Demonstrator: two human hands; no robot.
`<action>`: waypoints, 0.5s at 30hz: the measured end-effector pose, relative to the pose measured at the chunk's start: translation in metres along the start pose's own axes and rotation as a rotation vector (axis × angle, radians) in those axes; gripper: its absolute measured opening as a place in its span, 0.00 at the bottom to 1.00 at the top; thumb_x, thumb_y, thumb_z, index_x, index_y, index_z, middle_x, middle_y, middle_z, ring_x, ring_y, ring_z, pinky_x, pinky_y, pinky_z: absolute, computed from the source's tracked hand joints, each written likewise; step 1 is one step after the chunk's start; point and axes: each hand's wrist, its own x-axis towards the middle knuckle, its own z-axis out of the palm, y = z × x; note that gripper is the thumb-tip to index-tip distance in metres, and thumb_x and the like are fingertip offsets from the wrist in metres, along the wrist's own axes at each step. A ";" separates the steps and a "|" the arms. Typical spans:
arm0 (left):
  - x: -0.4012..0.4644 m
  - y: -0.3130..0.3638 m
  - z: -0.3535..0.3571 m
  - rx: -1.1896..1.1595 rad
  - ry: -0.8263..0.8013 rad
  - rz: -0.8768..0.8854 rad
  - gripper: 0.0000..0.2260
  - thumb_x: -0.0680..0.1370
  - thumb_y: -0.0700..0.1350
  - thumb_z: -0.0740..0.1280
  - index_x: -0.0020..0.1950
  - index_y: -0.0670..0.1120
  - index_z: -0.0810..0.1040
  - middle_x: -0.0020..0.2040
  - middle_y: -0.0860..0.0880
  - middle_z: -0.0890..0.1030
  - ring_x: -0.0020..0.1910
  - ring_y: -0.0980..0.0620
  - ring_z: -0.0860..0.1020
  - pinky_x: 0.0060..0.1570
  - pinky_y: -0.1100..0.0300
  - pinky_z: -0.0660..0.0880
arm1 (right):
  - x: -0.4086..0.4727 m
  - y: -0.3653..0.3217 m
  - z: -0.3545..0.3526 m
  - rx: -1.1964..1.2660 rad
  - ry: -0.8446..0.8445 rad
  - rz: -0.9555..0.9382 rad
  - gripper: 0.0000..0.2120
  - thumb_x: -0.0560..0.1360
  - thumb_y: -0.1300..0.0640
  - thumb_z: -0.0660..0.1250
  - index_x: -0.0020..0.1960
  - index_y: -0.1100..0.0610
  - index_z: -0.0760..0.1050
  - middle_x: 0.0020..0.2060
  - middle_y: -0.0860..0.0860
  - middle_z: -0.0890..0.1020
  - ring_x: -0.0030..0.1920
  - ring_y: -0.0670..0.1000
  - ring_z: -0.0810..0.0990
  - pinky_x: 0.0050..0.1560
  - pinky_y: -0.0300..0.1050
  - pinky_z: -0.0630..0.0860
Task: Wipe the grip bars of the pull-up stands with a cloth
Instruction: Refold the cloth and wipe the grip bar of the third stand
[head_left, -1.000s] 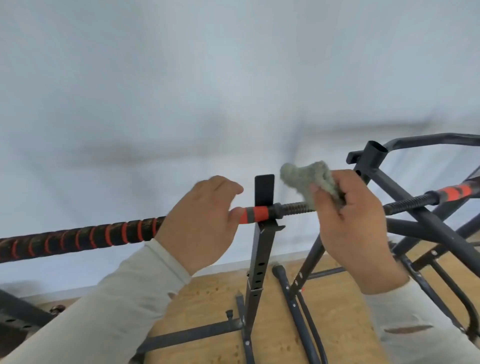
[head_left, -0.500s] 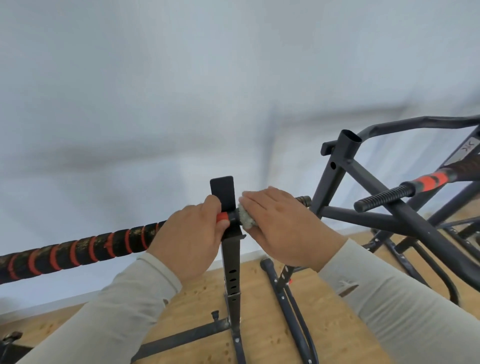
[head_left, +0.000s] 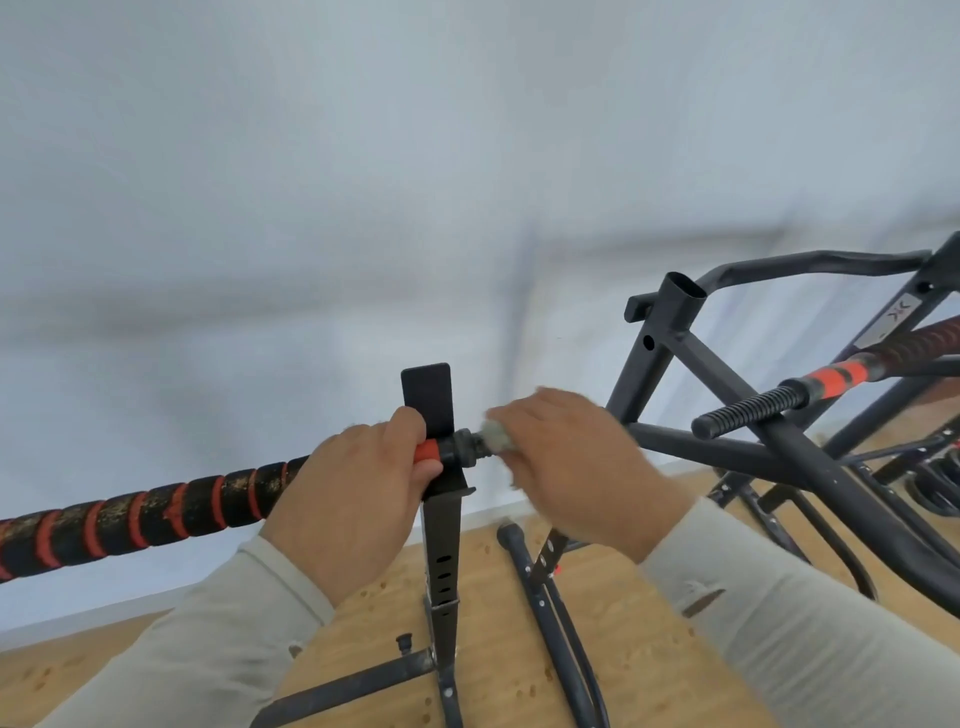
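2 hands, 2 grip bars, 1 cloth.

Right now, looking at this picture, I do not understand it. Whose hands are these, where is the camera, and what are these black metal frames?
The camera sits on a person's head, looking down at their own two hands. The left hand grips a long black bar with orange stripes, resting on a black metal upright stand. The right hand holds a small grey cloth around the bar's end. A second black metal frame stands to the right, on a wooden floor.
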 end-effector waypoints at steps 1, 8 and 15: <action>0.000 -0.001 0.000 -0.002 0.008 0.006 0.09 0.80 0.56 0.56 0.48 0.51 0.66 0.32 0.57 0.68 0.30 0.53 0.71 0.31 0.55 0.70 | 0.006 -0.011 0.004 0.005 -0.002 -0.023 0.18 0.82 0.49 0.52 0.59 0.54 0.77 0.49 0.50 0.83 0.48 0.54 0.79 0.56 0.54 0.75; 0.000 0.000 0.000 -0.015 0.010 -0.007 0.09 0.80 0.57 0.56 0.49 0.52 0.66 0.32 0.57 0.68 0.31 0.55 0.71 0.32 0.57 0.69 | -0.018 0.037 -0.011 -0.116 -0.045 -0.180 0.26 0.80 0.51 0.56 0.76 0.56 0.68 0.64 0.49 0.79 0.61 0.52 0.78 0.68 0.53 0.72; -0.001 -0.001 0.000 -0.032 0.010 -0.013 0.16 0.78 0.62 0.47 0.48 0.53 0.67 0.32 0.57 0.70 0.30 0.56 0.71 0.30 0.61 0.67 | -0.021 0.043 -0.020 -0.030 -0.140 -0.065 0.33 0.81 0.35 0.54 0.79 0.53 0.64 0.70 0.44 0.75 0.70 0.48 0.71 0.78 0.48 0.60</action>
